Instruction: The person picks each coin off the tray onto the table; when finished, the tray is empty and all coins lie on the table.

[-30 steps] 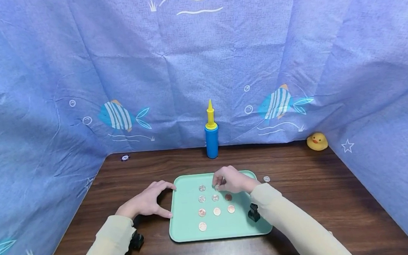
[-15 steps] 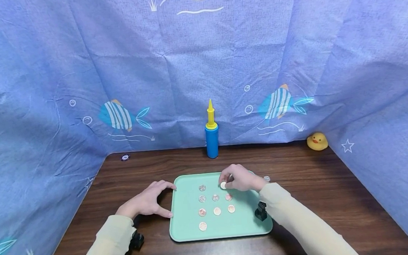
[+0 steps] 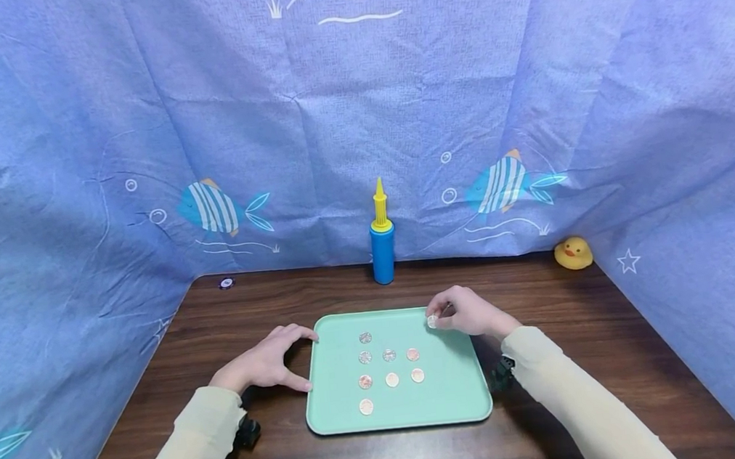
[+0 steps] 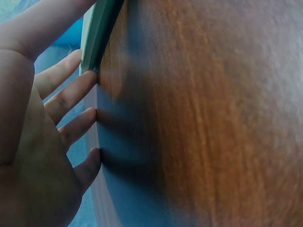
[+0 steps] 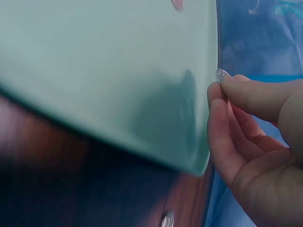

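A silver coin [image 3: 432, 321] is pinched between the thumb and fingers of my right hand [image 3: 473, 313], over the back right corner of the mint green tray [image 3: 447, 394]. In the right wrist view, the coin's edge [image 5: 221, 74] pokes up from the fingertips. My left hand [image 3: 262, 361] rests at the tray's left side, thumb and index finger spread apart with their tips at the rim. Several more coins lie flat on the tray in loose rows, among them a silver coin [image 3: 365, 338] at the back and a copper coin [image 3: 366, 407] at the front.
Another coin [image 5: 168, 220] lies on the wooden table beside the tray, hidden in the head view. Behind the tray stands a blue hand pump [image 3: 383, 256] with a yellow nozzle. A rubber duck [image 3: 573, 253] sits back right; a small round disc [image 3: 226, 283] lies back left.
My right hand has lifted the silver coin from the tray's back row and carried it right towards the back right corner. The left hand has stayed at the rim.
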{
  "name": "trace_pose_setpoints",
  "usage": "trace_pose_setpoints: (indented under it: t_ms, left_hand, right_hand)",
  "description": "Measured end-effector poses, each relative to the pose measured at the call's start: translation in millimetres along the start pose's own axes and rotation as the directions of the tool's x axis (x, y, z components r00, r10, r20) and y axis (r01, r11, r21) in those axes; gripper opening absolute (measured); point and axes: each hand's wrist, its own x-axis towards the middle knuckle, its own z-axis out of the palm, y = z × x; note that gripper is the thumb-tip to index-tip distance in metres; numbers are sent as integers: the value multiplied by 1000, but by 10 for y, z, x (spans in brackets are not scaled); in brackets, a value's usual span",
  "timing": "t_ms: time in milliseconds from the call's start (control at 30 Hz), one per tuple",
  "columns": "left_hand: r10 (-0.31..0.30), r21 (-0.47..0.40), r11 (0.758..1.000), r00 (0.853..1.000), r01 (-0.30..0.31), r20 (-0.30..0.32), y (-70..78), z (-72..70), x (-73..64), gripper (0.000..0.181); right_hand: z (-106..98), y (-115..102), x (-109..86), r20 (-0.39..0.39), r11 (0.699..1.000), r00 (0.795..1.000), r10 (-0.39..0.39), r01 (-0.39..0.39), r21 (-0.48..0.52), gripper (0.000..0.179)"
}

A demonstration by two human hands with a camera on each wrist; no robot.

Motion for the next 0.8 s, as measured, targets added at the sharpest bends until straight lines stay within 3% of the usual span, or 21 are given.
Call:
trace_pose_setpoints:
  t_ms: [200,467,800]
  left_hand:
    - [5,6,1000,1000,-5,-4,2,2,3,85]
    - [12,8,1000,1000,-12,-7,13,-6,-3,85]
    - [21,11,1000,1000,-20,-6,41,-11,-6,84]
  right_hand:
    - [-203,126,-165,-38,1000,999,29,-29,-8,14]
    - [-367,326,-372,-64,991,992,111,-106,77,10]
    - [-489,559,-568,-119,994,987,111,-112,-6,12]
